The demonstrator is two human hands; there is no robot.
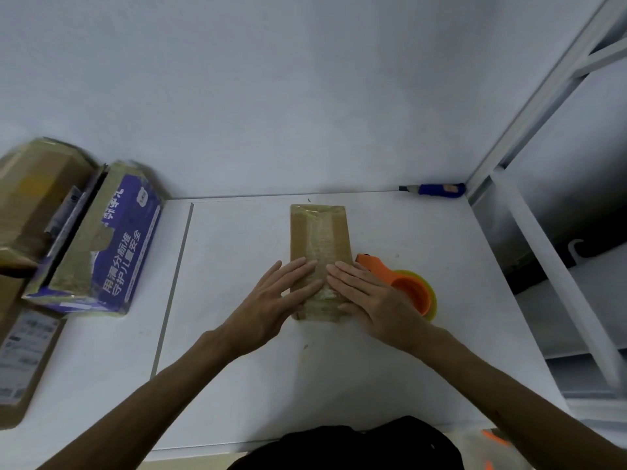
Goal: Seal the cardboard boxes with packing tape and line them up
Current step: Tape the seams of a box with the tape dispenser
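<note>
The cardboard box (299, 239) lies flat so I can rub its tape (322, 235) down. My left hand (274, 300) and right hand (369, 296) press its near end, fingers straight, holding nothing.

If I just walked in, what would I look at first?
Two flat hands, the left hand and right hand, press on a small taped cardboard box in the middle of the white table. An orange tape dispenser lies right of it, and a purple printed box sits far left.
</note>
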